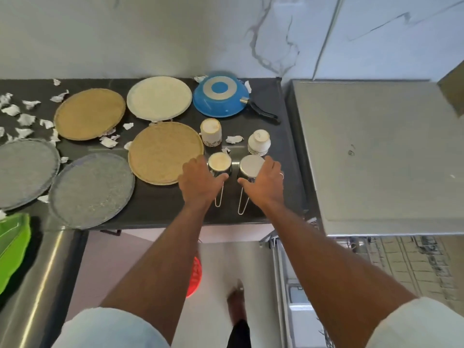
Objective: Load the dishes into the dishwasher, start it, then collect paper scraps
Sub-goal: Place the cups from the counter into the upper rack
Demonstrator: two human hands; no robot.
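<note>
Two upturned steel cups with wire handles stand near the front of the dark counter (155, 209). My left hand (199, 182) wraps the left steel cup (219, 162), thumb across its front and fingers against its left side. My right hand (266, 183) holds the right steel cup (251, 165) the same way. Both cups rest on the counter. Behind them stand two upturned ceramic cups (211, 131) (258, 143). Two tan plates (89, 114) (165, 151), a white plate (159, 97), two grey plates (91, 189) (25, 172) and an upturned blue pan (221, 96) lie around. Several paper scraps (25, 119) litter the left.
The steel dishwasher (376, 156) stands to the right of the counter, with its wire rack (401, 259) pulled out below. A green container (12, 247) sits on a steel surface at the lower left. On the floor are a red object (197, 275) and my foot (237, 305).
</note>
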